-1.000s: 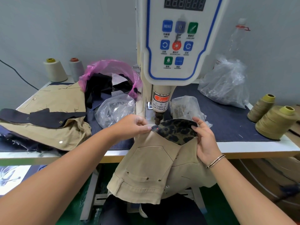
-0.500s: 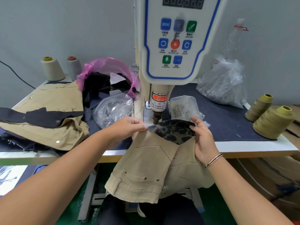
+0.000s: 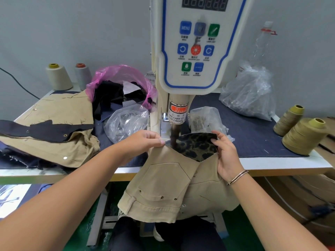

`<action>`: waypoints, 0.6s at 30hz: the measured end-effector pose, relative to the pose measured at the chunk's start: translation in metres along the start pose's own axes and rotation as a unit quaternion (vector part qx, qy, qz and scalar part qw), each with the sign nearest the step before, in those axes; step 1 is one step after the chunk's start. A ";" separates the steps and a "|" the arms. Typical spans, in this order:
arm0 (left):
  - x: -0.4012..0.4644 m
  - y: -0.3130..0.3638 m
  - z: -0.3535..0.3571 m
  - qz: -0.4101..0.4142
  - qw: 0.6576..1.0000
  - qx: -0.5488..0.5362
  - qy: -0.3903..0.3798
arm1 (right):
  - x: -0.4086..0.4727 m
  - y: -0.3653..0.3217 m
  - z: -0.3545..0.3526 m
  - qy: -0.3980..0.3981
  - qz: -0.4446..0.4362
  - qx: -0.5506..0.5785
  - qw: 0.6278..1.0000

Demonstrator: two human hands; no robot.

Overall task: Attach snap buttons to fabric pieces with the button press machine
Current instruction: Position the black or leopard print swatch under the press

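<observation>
Left hand (image 3: 145, 142) and right hand (image 3: 223, 156) are apart, each clamped on the same khaki garment piece (image 3: 168, 180): the left pinches its upper left corner between thumb and fingers, the right grips the upper right edge with fingers folded over the leopard-print lining (image 3: 195, 145). The piece is stretched between them at the near edge of the table (image 3: 272, 163), its top under the ram (image 3: 174, 140) of the button press machine (image 3: 192, 51); the rest hangs down off the table toward the person's lap.

The dark ram appears to meet the cloth at the lining's left end, just right of the left thumb. A label on the column (image 3: 177, 113) warns to take care of fingers.

Risks, as judged from this position:
- Pinched fingertip: the left thumb lies very close to the ram, and any slip toward it during a stroke would put it under the die.
- Misplaced snap: the hanging weight of the garment could drag the cloth nearward and shift the mark off centre.
- Puckered set: uneven pull between the two hands could fold the lining under the die.

Further out: a clear bag (image 3: 126, 122) at left, a small bag of brass-coloured parts (image 3: 204, 120) at right, and khaki pieces (image 3: 54, 127) stacked at far left.
</observation>
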State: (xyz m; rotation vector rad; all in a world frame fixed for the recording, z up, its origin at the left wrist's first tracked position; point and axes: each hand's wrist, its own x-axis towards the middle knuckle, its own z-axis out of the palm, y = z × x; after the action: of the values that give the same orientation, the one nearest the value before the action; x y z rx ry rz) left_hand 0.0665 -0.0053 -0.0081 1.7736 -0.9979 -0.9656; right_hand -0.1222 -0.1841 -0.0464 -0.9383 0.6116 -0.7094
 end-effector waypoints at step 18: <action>-0.022 0.004 -0.014 0.031 0.996 0.023 -0.083 | -0.025 -0.005 -0.001 -0.185 0.028 -0.095 0.978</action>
State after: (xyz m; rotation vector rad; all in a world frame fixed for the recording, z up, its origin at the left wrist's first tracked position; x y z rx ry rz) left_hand 0.0700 0.0176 0.0047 1.7109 -1.1805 -1.0719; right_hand -0.1398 -0.1677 -0.0390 -1.1923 0.3776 -0.4143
